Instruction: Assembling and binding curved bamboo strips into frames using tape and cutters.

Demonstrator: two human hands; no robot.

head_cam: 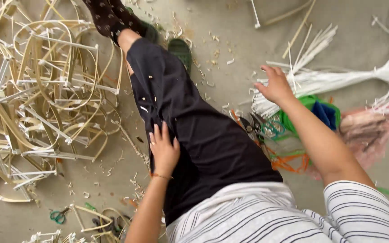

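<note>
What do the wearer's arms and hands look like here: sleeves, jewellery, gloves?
Both hands are bare, no gloves. The left hand has a ring on one finger and a thin orange cord bracelet at the wrist. The right hand shows no jewellery. Forearms are uncovered; a white short sleeve with thin dark stripes covers the right upper arm.

A single head-worn view looks steeply down from close above the seated person's lap, facing forward along the outstretched leg (181, 112). The floor (230, 54) fills the far frame, frames (37, 99) at left, strips (338, 76) at right.
</note>
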